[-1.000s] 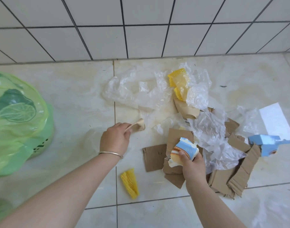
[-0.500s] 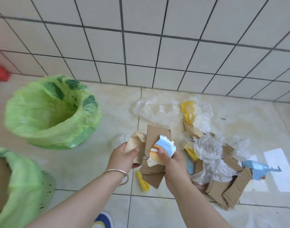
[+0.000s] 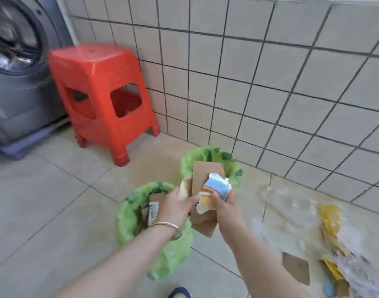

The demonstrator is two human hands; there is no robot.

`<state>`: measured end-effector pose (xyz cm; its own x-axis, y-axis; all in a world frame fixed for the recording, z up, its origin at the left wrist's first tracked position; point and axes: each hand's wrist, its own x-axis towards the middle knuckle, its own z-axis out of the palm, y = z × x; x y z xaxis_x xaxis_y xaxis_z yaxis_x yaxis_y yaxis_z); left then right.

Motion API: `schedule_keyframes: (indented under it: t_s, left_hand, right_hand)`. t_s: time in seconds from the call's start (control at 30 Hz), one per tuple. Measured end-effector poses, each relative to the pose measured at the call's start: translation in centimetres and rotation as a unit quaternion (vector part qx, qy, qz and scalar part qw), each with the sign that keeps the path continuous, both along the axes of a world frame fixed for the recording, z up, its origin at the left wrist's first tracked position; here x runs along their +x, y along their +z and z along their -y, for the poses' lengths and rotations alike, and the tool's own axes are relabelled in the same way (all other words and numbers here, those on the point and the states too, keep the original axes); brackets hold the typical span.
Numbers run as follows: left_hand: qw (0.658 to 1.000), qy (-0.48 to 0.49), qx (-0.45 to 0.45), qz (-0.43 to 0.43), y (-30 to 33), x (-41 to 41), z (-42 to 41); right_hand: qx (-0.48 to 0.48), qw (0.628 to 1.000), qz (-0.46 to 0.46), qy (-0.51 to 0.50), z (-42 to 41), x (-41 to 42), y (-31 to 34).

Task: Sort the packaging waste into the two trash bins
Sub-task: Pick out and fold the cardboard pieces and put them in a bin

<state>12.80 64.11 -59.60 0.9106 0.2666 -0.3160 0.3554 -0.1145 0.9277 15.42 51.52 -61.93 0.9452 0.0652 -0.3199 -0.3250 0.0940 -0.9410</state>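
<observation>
Two bins with green bags stand on the floor, the far bin (image 3: 231,166) close to the tiled wall and the near bin (image 3: 128,214) to its left. Brown card already sits inside the near one. A flat brown cardboard piece (image 3: 202,173) is held up between the bins. The right hand (image 3: 224,206) grips it together with a torn blue and white wrapper (image 3: 216,188). The left hand (image 3: 176,204) pinches a small tan scrap (image 3: 184,188) just left of the cardboard.
</observation>
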Motion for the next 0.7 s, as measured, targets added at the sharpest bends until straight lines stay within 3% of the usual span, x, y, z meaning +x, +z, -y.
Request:
schedule_keyframes:
  t_s: [0.27, 0.43, 0.57, 0.7]
  left_hand:
    - [0.998, 0.060, 0.027, -0.011, -3.9, 0.6, -9.5]
    - [0.994, 0.027, 0.070, -0.078, -8.5, 1.2, -12.8]
    - [0.966, -0.074, 0.223, -0.105, -12.3, 2.9, -12.9]
    - [0.928, -0.161, 0.283, -0.179, -15.6, 4.3, -13.0]
  right_hand:
    - [-0.085, 0.993, -0.005, 0.087, -8.3, 2.2, -2.2]
    - [-0.197, 0.969, 0.000, 0.149, -11.2, 2.9, -6.6]
    - [-0.314, 0.928, -0.022, 0.199, -12.5, 2.8, -10.5]
    - [-0.447, 0.854, -0.063, 0.259, -12.9, 2.5, -13.5]
